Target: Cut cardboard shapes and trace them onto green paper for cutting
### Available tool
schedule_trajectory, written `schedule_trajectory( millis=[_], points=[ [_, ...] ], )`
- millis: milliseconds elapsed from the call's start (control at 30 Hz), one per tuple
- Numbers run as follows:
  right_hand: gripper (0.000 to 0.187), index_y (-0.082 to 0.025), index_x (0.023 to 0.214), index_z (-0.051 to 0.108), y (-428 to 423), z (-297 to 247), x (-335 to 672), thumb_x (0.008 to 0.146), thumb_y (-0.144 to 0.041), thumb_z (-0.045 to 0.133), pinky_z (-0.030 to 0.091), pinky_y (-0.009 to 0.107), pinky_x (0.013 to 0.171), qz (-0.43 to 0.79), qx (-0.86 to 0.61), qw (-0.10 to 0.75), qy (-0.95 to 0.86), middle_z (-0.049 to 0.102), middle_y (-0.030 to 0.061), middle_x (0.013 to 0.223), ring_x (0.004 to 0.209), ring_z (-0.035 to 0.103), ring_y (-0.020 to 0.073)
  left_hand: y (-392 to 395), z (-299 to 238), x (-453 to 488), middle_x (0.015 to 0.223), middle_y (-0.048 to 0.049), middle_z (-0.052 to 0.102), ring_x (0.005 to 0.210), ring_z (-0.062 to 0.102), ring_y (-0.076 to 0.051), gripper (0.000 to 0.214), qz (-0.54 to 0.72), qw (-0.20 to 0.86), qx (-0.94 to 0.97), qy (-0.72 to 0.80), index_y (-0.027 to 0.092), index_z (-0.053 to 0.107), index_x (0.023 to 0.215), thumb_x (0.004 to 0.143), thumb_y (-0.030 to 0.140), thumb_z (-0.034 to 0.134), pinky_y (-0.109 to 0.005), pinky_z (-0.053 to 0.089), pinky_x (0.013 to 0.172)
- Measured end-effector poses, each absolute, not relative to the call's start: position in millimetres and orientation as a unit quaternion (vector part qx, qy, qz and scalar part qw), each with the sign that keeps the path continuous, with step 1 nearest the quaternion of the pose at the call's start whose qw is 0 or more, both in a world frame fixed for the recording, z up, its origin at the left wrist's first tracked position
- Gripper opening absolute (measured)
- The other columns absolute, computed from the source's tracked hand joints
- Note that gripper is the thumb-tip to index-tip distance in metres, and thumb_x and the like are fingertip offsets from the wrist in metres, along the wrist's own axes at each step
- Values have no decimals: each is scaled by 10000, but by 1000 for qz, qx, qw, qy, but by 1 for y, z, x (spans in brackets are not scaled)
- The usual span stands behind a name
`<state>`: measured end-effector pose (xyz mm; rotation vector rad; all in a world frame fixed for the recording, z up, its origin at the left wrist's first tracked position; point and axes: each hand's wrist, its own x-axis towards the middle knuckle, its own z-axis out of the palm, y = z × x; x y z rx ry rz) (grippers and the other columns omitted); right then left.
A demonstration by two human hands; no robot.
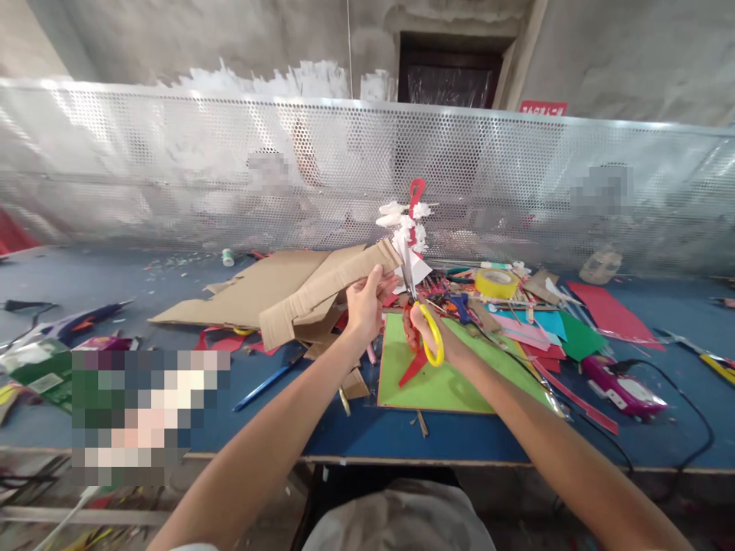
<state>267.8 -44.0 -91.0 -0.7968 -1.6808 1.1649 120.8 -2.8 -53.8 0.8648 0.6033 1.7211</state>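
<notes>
Above the flat blue surface (pixel 356 440), the left hand (pixel 363 306) is clamping its grip on a long brown cardboard strip (pixel 327 287), apparently steadying its end beside yellow-handled metal scissors (pixel 413 291), which the right hand (pixel 426 325) is likewise clamping.

No readable text from where I'm sitting tbh, just blurry white characters on a red sign (pixel 543 107) over the metal panel (pixel 344 168).

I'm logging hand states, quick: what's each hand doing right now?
Left hand: closed, grip on the cardboard strip.
Right hand: closed, holding the scissors by the yellow handle.
</notes>
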Motion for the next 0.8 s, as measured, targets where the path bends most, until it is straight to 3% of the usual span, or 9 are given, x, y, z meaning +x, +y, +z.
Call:
schedule_trajectory(
  millis=[167, 367, 533, 800],
  points=[
    [619, -272, 1129, 528, -44, -98, 269, 910, -849, 485, 439, 290, 421, 446, -327, 452, -700, 532, -40, 693, 461, 507, 136, -5, -51, 126, 911, -141, 809, 1061, 775, -269, 313, 743, 543, 317, 231, 124, 731, 832, 805, 412, 848, -386, 604, 997],
    [520, -257, 1052, 494, -51, -95, 270, 972, -770, 475, 491, 306, 489, 412, -352, 425, -725, 511, -36, 700, 512, 516, 155, -12, -48, 130, 1006, -134, 817, 1143, 751, -265, 250, 760, 551, 274, 209, 136, 755, 850, 841, 371, 840, -375, 571, 1056],
    [478, -234, 1175, 492, -63, -82, 269, 1024, -686, 457, 481, 281, 504, 352, -367, 392, -767, 481, -47, 687, 520, 530, 151, -14, -45, 129, 1091, -143, 810, 1203, 724, -268, 250, 773, 537, 275, 197, 139, 757, 870, 887, 385, 797, -379, 556, 1076],
    [533, -215, 1348, 409, -66, -75, 269, 1041, -648, 448, 441, 267, 490, 302, -391, 383, -780, 472, -54, 706, 536, 539, 153, -14, -49, 130, 1110, -151, 802, 1219, 712, -290, 329, 774, 523, 296, 200, 142, 767, 901, 831, 456, 835, -396, 553, 1052]
  ],
)
